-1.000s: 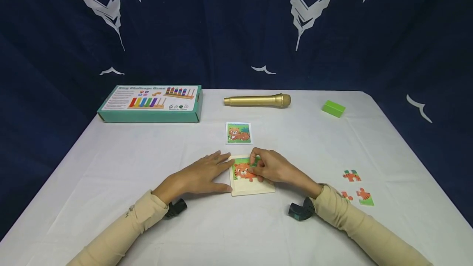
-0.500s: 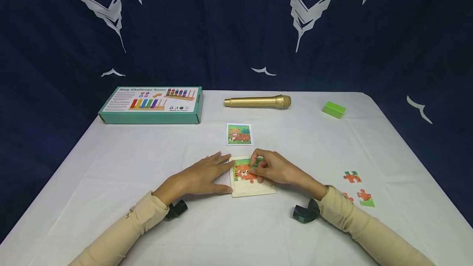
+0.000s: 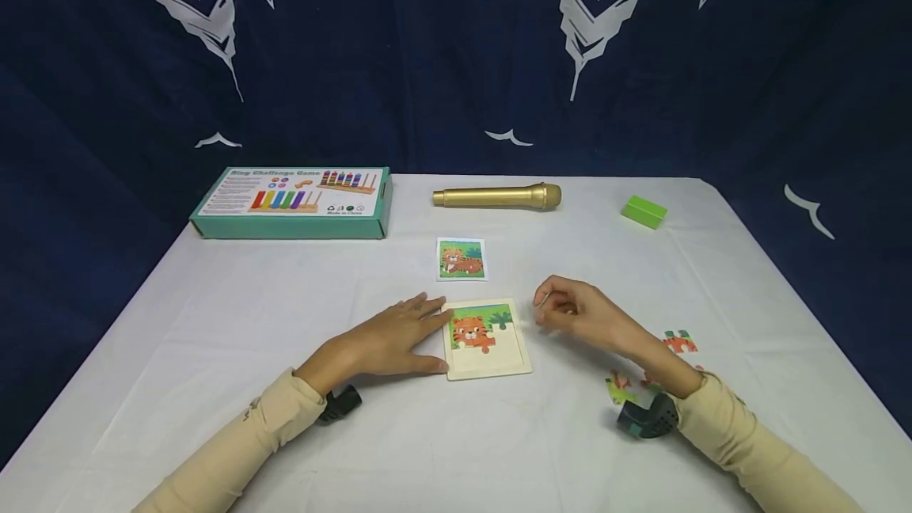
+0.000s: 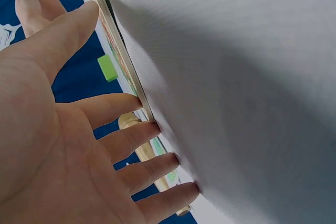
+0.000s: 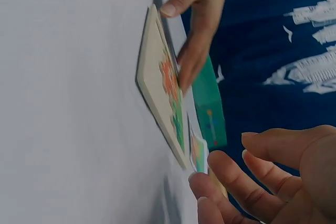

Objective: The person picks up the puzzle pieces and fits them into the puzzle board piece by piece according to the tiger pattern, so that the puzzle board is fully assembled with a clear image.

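Head view: left hand (image 3: 390, 339) bracing puzzle board (image 3: 504, 356), fingers spread; right hand (image 3: 587, 315) hovering empty, loosely curled. Seemingly mid-assembly; next likely needing pinch on right-side piece (image 3: 681, 342).

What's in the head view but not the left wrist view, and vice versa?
Only head: the game box, the loose puzzle pieces and the back of the left hand.
Only left wrist: that hand's palm, which faces away from the head camera.
Both: left hand, right hand, puzzle board, green block and gold microphone, partly behind fingers in the wrist view. Picture card: clear in head, uncertain in wrist.
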`<state>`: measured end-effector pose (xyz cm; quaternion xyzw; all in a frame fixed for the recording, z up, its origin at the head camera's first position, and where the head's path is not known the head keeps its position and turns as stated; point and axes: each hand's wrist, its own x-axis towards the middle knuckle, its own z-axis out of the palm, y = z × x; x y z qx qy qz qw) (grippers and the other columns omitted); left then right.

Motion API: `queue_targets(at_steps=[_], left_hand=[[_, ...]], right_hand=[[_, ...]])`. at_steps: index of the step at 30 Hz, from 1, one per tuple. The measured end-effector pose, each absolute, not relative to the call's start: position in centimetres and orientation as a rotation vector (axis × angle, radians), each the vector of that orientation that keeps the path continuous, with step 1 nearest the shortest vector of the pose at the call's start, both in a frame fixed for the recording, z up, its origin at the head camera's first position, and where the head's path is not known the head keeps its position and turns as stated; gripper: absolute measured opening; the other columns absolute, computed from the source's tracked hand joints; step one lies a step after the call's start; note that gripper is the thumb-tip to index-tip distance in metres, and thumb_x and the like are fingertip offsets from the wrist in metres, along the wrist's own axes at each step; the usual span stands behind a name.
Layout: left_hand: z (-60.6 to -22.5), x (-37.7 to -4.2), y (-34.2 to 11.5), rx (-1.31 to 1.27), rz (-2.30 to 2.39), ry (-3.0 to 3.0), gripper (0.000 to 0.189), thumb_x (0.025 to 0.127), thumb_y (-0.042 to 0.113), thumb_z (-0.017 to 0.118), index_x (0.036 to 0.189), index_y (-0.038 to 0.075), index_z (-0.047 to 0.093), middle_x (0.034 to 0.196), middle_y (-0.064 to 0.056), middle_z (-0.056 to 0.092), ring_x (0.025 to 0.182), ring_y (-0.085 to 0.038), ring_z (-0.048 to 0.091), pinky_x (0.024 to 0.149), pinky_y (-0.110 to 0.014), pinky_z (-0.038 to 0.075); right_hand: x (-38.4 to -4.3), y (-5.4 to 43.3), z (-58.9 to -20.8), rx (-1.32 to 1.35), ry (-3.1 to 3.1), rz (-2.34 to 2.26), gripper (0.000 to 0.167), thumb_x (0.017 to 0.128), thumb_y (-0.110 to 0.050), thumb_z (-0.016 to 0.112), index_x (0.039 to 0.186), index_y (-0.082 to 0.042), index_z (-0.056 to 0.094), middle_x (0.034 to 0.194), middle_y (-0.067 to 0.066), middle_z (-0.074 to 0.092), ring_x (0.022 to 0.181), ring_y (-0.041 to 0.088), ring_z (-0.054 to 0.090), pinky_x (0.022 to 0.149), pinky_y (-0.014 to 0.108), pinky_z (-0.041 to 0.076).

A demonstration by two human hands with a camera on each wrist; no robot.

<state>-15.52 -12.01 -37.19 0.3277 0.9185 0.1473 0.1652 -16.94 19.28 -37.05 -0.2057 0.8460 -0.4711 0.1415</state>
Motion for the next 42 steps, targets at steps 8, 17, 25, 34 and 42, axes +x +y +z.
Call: queue_targets(at_steps=[8,17,25,34,42], left_hand=[[-37.2,-15.5,-12.1,0.935,0.431,2.615,0.079,0.088,0.053,0.062,0.149,0.011,0.036,0.157,-0.010,0.026,0.146,-0.032,0.014,0.116,-0.049,0.017],[-37.3,-15.5,-12.0,0.935,0.413,2.620,0.079,0.088,0.054,0.061,0.149,0.012,0.035,0.157,-0.008,0.025,0.147,-0.031,0.013,0.116,-0.049,0.018],[-37.3,-15.5,-12.1,0.932,0.413,2.624,0.079,0.088,0.054,0.061,0.149,0.011,0.035,0.157,-0.008,0.025,0.147,-0.031,0.013,0.116,-0.049,0.017],[-37.3,-15.4,-12.0,0.928,0.425,2.619,0.079,0.088,0.054,0.061,0.150,0.012,0.034,0.158,-0.007,0.024,0.147,-0.030,0.012,0.117,-0.048,0.016],[-37.4,-15.5,-11.9,0.928,0.425,2.619,0.079,0.088,0.053,0.062,0.149,0.012,0.035,0.157,-0.007,0.025,0.147,-0.031,0.012,0.116,-0.048,0.017]], right_hand=[[-16.1,24.9,-36.5,-0.471,2.596,-1.336,0.022,0.094,-0.020,0.063,0.111,-0.006,0.060,0.112,0.013,0.066,0.105,0.031,0.062,0.085,0.034,0.051],[-15.4,32.0,-36.8,-0.514,2.736,-1.200,0.049,0.090,-0.022,0.068,0.134,-0.009,0.052,0.150,0.021,0.035,0.143,0.016,0.023,0.100,0.073,0.019],[-15.0,36.7,-38.7,-0.543,2.732,-1.122,0.048,0.081,-0.012,0.074,0.125,-0.005,0.057,0.151,0.033,0.022,0.147,0.030,0.003,0.101,0.076,0.004],[-14.9,37.2,-39.5,-0.495,2.805,-1.031,0.042,0.078,-0.016,0.078,0.114,-0.005,0.060,0.146,0.039,0.023,0.133,0.063,0.007,0.101,0.076,0.004],[-14.9,36.8,-39.8,-0.479,2.850,-1.012,0.027,0.078,-0.014,0.078,0.098,-0.005,0.063,0.142,0.041,0.026,0.129,0.065,0.016,0.102,0.075,0.007]])
